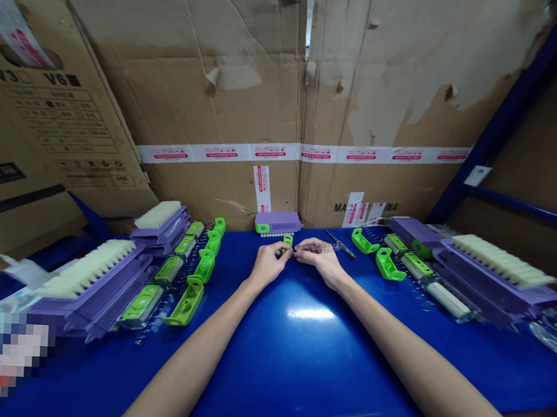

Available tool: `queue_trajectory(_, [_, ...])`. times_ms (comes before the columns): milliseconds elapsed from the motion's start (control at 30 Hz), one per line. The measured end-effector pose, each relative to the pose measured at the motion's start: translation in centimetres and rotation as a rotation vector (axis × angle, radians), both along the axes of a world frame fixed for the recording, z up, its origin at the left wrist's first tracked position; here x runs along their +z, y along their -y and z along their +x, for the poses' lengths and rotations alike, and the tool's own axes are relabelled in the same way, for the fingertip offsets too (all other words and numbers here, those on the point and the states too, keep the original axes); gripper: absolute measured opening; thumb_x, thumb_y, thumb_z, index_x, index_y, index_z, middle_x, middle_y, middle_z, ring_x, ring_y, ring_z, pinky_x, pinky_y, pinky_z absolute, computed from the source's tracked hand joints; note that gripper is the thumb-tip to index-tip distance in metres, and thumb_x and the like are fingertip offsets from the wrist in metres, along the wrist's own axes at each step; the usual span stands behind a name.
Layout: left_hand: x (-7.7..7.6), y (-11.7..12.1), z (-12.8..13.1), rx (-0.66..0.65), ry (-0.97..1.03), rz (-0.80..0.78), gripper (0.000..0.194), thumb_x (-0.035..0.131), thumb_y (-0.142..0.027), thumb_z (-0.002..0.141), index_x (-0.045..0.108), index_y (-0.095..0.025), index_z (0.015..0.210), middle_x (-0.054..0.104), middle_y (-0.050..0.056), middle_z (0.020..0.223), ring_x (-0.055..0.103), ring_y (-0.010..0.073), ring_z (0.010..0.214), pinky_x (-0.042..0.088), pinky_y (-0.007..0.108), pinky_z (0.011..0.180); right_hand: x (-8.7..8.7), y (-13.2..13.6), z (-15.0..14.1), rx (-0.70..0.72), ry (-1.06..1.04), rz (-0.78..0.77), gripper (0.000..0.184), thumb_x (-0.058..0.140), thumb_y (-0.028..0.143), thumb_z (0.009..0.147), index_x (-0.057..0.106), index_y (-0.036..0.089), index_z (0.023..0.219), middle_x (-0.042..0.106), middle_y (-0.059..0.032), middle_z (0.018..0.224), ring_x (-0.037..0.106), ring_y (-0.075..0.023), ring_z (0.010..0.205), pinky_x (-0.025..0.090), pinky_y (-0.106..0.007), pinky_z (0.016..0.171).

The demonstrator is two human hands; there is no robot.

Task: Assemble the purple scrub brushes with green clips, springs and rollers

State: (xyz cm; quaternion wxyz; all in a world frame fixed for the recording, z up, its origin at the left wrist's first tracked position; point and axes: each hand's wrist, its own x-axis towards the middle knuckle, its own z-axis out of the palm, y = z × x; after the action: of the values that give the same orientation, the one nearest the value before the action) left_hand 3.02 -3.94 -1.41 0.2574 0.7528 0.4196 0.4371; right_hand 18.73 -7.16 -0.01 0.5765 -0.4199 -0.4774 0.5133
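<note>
My left hand (270,262) and my right hand (320,259) meet at the middle of the blue table (299,340). The left hand's fingers pinch a small green plastic part (287,242). The right hand's fingertips are closed on a thin metal spring (314,249) that touches the green part. Just behind the hands a purple brush body (278,222) with a green end lies by the cardboard wall.
Left: a row of purple brushes with white bristles (92,273) and green clips (190,294). Right: more purple brushes (485,269), green clips (390,264) and a dark thin tool (341,244). Cardboard boxes (275,96) wall off the back. A blue rack post (502,120) rises at right.
</note>
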Motion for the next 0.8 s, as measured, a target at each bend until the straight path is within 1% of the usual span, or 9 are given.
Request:
queue_trajectory(67, [0.07,0.09,0.02,0.010,-0.006,0.017,0.015,0.054,-0.026,0.080,0.066,-0.017,0.081,0.066,0.002,0.065,0.060,0.0128,0.057,0.044,0.022,0.057,-0.10,-0.03,-0.12,-0.004,0.046,0.039,0.031,0.080,0.029,0.053,0.064,0.018,0.077,0.070,-0.0023,0.081,0.064,-0.0160,0.075,0.051,-0.031,0.075])
queue_trajectory(133, [0.14,0.22,0.10,0.005,0.027,0.018,0.017,0.054,-0.025,0.080,0.065,-0.017,0.090,0.065,0.000,0.067,0.060,0.0123,0.059,0.045,0.022,0.058,-0.25,-0.12,-0.26,-0.030,0.127,0.104,0.027,0.078,0.030,0.056,0.065,0.018,0.076,0.069,-0.0021,0.078,0.063,-0.0152,0.071,0.050,-0.030,0.072])
queue_trajectory(233, [0.27,0.45,0.31,-0.030,0.087,-0.018,0.037,0.054,-0.024,0.080,0.055,-0.019,0.117,0.064,-0.001,0.070,0.062,0.0120,0.063,0.047,0.021,0.061,-0.47,-0.21,-0.36,-0.070,0.210,0.174,0.023,0.074,0.033,0.060,0.065,0.019,0.075,0.068,-0.0015,0.075,0.061,-0.0148,0.067,0.049,-0.029,0.067])
queue_trajectory(300, [0.40,0.56,0.40,-0.058,0.092,-0.057,0.047,0.053,-0.024,0.081,0.048,-0.019,0.128,0.064,-0.002,0.070,0.062,0.0119,0.063,0.048,0.021,0.062,-0.58,-0.20,-0.29,-0.082,0.216,0.193,0.022,0.073,0.033,0.061,0.065,0.019,0.076,0.068,-0.0015,0.074,0.062,-0.0153,0.067,0.049,-0.029,0.067])
queue_trajectory(367, [0.51,0.60,0.40,-0.093,0.087,-0.086,0.050,0.053,-0.025,0.082,0.047,-0.018,0.131,0.066,0.000,0.072,0.062,0.0123,0.065,0.049,0.022,0.063,-0.70,-0.15,-0.17,-0.084,0.204,0.206,0.023,0.073,0.033,0.061,0.065,0.019,0.078,0.068,-0.0018,0.075,0.062,-0.0158,0.069,0.049,-0.028,0.067])
queue_trajectory(467, [0.51,0.51,0.35,-0.145,0.103,-0.118,0.048,0.052,-0.024,0.082,0.050,-0.016,0.130,0.069,0.003,0.077,0.064,0.0135,0.070,0.051,0.024,0.067,-0.91,-0.11,-0.01,-0.071,0.182,0.217,0.023,0.073,0.032,0.061,0.066,0.020,0.079,0.068,-0.0022,0.078,0.063,-0.0163,0.072,0.050,-0.029,0.070])
queue_trajectory(533, [0.39,0.39,0.36,-0.161,0.125,-0.146,0.048,0.051,-0.024,0.083,0.050,-0.015,0.130,0.070,0.003,0.077,0.065,0.0143,0.071,0.051,0.025,0.069,-1.00,-0.14,0.05,-0.063,0.160,0.211,0.023,0.073,0.032,0.061,0.066,0.020,0.080,0.068,-0.0021,0.079,0.064,-0.0165,0.072,0.050,-0.029,0.070])
queue_trajectory(700, [0.16,0.09,0.39,-0.225,0.205,-0.251,0.059,0.060,-0.031,0.080,0.045,-0.014,0.135,0.073,0.008,0.087,0.068,0.0181,0.079,0.051,0.028,0.072,-0.66,-0.15,0.24,-0.062,0.126,0.177,0.024,0.075,0.031,0.059,0.065,0.020,0.078,0.069,-0.0008,0.073,0.065,-0.0165,0.067,0.052,-0.030,0.069])
queue_trajectory(800, [0.31,-0.14,0.14,-0.265,0.216,-0.297,0.064,0.063,-0.034,0.078,0.043,-0.014,0.135,0.073,0.008,0.086,0.068,0.0193,0.080,0.050,0.028,0.070,-0.22,-0.01,0.44,-0.064,0.136,0.169,0.024,0.076,0.032,0.059,0.065,0.020,0.077,0.070,-0.0013,0.073,0.066,-0.0174,0.068,0.053,-0.032,0.071])
